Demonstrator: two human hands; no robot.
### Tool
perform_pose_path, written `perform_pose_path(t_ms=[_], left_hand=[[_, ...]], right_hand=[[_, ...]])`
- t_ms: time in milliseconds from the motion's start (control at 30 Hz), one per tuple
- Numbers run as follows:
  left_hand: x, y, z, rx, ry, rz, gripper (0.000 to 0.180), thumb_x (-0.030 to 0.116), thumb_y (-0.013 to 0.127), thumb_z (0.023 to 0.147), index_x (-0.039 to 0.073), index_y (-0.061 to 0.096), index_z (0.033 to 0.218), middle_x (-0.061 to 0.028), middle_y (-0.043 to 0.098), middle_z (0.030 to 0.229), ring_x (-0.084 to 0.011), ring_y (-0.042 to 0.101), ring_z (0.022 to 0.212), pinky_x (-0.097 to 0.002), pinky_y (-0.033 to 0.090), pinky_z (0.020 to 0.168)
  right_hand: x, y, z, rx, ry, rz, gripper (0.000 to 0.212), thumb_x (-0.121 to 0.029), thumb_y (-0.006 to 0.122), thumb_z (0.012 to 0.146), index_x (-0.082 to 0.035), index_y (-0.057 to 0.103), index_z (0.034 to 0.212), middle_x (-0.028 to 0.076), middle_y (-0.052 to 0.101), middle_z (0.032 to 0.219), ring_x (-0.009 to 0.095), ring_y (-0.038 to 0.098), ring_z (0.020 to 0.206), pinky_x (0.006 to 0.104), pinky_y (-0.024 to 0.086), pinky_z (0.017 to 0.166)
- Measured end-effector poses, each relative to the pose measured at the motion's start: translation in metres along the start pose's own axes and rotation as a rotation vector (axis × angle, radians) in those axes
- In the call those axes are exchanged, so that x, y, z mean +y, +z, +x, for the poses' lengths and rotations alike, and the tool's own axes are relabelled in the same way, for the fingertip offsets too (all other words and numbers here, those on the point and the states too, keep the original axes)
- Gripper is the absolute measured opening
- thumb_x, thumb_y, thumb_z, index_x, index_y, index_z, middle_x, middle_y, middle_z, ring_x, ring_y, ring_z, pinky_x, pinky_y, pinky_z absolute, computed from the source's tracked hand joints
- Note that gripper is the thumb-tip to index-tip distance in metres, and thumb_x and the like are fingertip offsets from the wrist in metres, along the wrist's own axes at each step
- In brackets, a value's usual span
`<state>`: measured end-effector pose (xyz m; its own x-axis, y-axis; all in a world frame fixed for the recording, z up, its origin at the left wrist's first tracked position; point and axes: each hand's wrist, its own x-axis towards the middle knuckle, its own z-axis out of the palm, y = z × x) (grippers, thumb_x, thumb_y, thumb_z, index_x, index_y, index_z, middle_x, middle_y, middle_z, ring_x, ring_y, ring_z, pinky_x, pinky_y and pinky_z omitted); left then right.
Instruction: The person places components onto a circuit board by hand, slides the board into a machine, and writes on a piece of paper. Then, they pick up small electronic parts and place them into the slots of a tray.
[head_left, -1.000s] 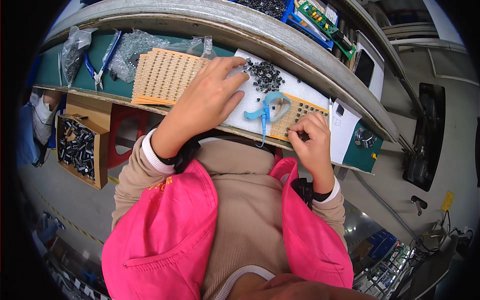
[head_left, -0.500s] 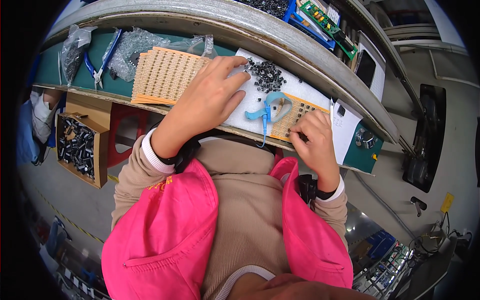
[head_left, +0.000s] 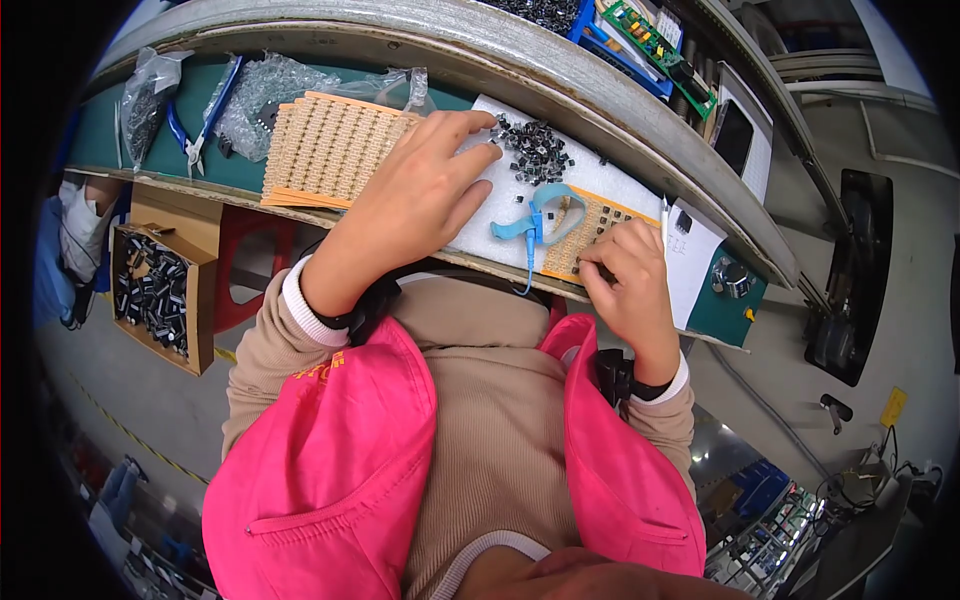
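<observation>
My left hand point(head_left: 425, 185) reaches over a white foam sheet point(head_left: 480, 215), fingers spread and thumb apart, with its fingertips beside a pile of small black components point(head_left: 537, 152). No part shows in it. My right hand point(head_left: 630, 265) is closed at the near edge of a tan circuit panel point(head_left: 566, 252) that carries rows of small black parts. Thumb and index finger are pressed together there; what they hold is hidden. Across the panel's left part lies a blue wrist strap point(head_left: 537, 222) with a cord hanging over the table edge.
Left of my hand is a stack of bare tan panels point(head_left: 335, 150). Farther left lie bubble wrap point(head_left: 255, 110), blue-handled cutters point(head_left: 195, 150) and a bag of dark parts point(head_left: 147, 105). A metal rail point(head_left: 440, 30) borders the far side. A carton point(head_left: 200, 325) of black parts stands lower left.
</observation>
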<state>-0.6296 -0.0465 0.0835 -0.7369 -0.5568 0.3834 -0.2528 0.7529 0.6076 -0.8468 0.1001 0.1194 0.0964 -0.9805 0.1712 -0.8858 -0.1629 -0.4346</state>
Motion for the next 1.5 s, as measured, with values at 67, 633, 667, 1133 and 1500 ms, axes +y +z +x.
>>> perform_pose_path(t_ms=[67,633,667,1133,1500], left_hand=[[0.000,0.000,0.000,0.003,0.004,0.003,0.025,0.007,0.063,0.081,-0.001,0.058,0.105,-0.0176,0.051,0.122,-0.0356,0.050,0.110,-0.0415,0.041,0.093],[0.001,-0.001,0.003,0.066,0.011,-0.048,0.021,0.001,0.061,0.078,-0.001,0.059,0.099,-0.0158,0.055,0.105,-0.0340,0.053,0.097,-0.0408,0.044,0.085],[0.001,-0.002,0.003,0.047,0.011,-0.049,0.021,0.000,0.060,0.078,-0.001,0.058,0.099,-0.0158,0.055,0.103,-0.0342,0.053,0.096,-0.0403,0.044,0.084],[0.003,-0.002,0.005,0.073,-0.072,-0.177,0.025,-0.007,0.057,0.073,-0.001,0.058,0.098,-0.0145,0.054,0.099,-0.0327,0.054,0.085,-0.0364,0.045,0.077],[-0.003,-0.002,0.001,0.090,-0.046,-0.063,0.020,-0.004,0.062,0.071,-0.001,0.058,0.090,-0.0138,0.056,0.098,-0.0318,0.054,0.086,-0.0364,0.044,0.079]], right_hand=[[-0.001,0.000,0.000,-0.013,-0.003,-0.014,0.010,0.000,0.066,0.068,-0.003,0.058,0.072,0.008,0.055,0.074,0.027,0.052,0.075,0.0371,0.039,0.073],[0.007,-0.015,0.005,-0.140,0.218,0.282,0.010,-0.002,0.067,0.070,-0.002,0.061,0.078,0.010,0.057,0.082,0.029,0.053,0.082,0.0373,0.041,0.075],[0.008,-0.017,0.006,-0.133,0.343,0.470,0.011,-0.002,0.068,0.071,-0.002,0.062,0.080,0.010,0.059,0.084,0.029,0.054,0.083,0.0369,0.042,0.076],[-0.030,0.018,0.066,0.153,-0.227,0.009,0.014,-0.009,0.072,0.069,-0.004,0.063,0.079,0.008,0.059,0.085,0.027,0.054,0.087,0.0377,0.040,0.078],[-0.032,0.028,0.065,0.053,-0.097,-0.175,0.011,-0.008,0.070,0.068,-0.005,0.064,0.076,0.007,0.056,0.078,0.028,0.051,0.082,0.0402,0.038,0.076]])
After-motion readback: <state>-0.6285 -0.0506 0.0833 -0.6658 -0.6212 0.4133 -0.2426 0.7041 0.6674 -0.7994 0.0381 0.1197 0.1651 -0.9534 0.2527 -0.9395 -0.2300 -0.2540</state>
